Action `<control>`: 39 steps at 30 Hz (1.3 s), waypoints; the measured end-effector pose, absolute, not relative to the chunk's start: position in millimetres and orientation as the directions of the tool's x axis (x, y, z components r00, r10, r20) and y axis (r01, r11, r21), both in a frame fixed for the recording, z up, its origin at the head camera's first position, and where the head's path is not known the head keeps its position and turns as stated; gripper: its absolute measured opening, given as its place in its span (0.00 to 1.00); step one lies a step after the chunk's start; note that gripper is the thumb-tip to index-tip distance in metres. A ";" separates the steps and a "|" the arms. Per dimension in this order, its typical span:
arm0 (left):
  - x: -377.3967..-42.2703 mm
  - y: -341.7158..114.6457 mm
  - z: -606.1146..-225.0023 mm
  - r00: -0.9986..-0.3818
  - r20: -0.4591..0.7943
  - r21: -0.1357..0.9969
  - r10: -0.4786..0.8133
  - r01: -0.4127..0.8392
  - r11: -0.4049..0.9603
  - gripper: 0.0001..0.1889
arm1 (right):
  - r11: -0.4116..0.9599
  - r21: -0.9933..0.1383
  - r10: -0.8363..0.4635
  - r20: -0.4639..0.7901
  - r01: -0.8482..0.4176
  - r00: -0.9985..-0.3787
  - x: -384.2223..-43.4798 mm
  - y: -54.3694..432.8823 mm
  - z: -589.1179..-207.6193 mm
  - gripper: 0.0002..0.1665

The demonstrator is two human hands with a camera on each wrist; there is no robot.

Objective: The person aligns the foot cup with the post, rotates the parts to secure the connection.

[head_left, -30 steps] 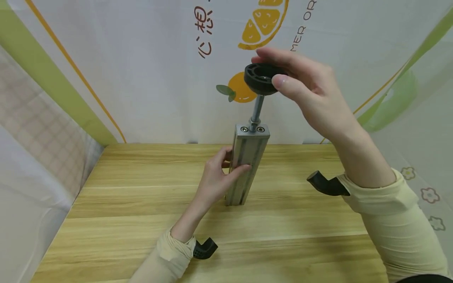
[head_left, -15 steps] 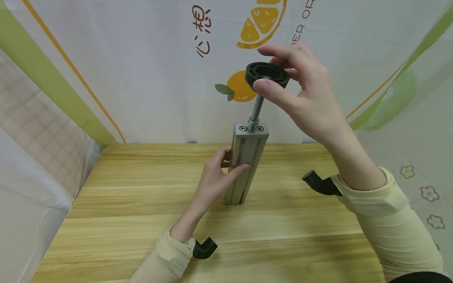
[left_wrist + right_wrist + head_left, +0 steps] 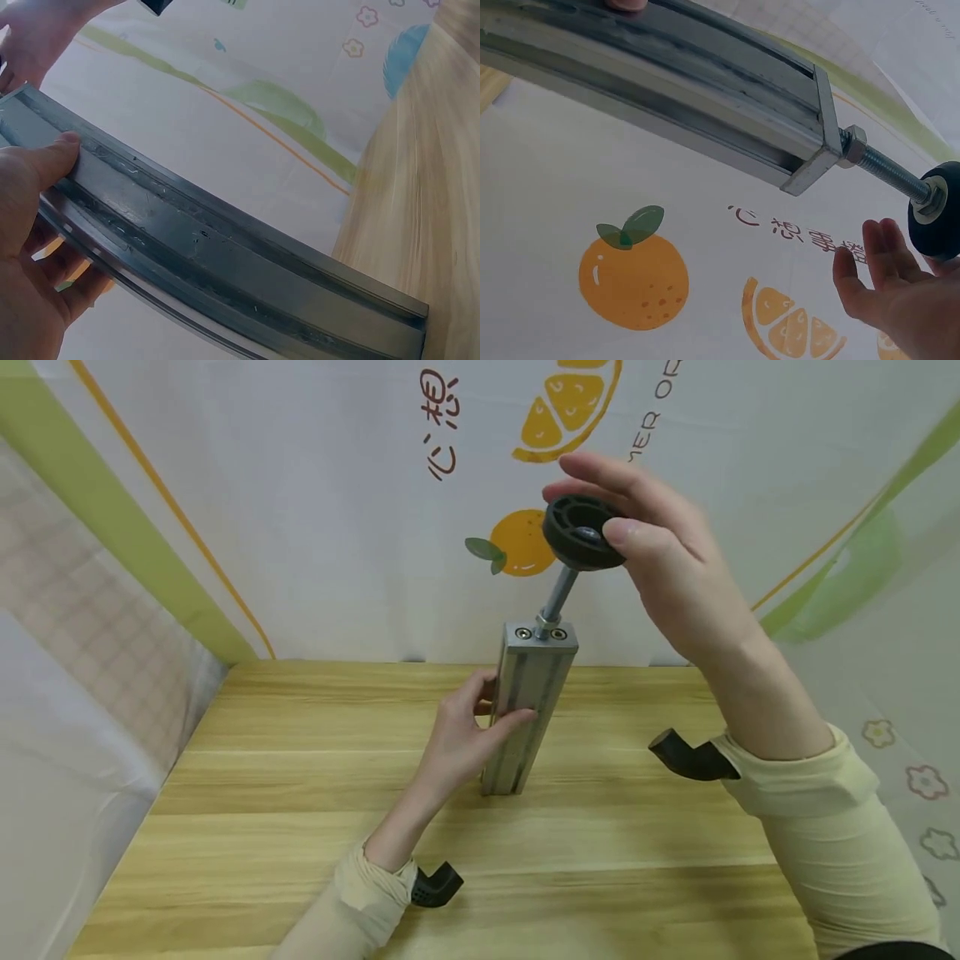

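An aluminium profile [image 3: 536,677] stands on the table, tilted slightly in the head view, with an end plate [image 3: 542,640] and two screws on top. My left hand [image 3: 459,735] grips its side, thumb across the grooved front face and fingers behind. From the end plate rises a threaded rod [image 3: 559,595] with a hex nut [image 3: 854,145] near its base. A black round levelling foot [image 3: 577,557] tops the rod, its ribbed hollow underside facing up. My right hand [image 3: 675,560] holds the foot at its right rim between thumb and fingers; other fingers stretch out past it.
The wooden table [image 3: 315,785] reaches back to a white cloth [image 3: 337,543] printed with oranges and lettering. Similar cloth hangs on both sides. A black angled piece sticks out at each wrist, a left one [image 3: 438,885] and a right one [image 3: 693,756].
The right thumb moved left across the foot's front, then back to its right rim. The foot and rod now lean further right. The left hand keeps its grip on the profile.
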State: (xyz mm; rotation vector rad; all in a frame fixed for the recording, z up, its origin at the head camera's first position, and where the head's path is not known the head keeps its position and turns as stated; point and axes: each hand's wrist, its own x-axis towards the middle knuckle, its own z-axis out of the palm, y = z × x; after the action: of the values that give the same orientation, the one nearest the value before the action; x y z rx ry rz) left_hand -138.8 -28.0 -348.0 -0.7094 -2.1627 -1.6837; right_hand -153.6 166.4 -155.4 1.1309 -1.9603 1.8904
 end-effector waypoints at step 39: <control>-138.4 -28.3 -348.0 -0.831 0.520 0.808 0.197 0.554 0.203 0.22 | -0.298 -0.709 -0.414 0.699 -0.639 -0.583 -154.9 162.8 -167.3 0.28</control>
State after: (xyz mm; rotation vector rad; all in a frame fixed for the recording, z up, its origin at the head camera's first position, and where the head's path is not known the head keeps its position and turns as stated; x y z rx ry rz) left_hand -138.4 -28.3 -348.0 -0.7075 -2.1795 -1.6665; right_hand -154.9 162.8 -167.3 1.3387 -1.7502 1.9957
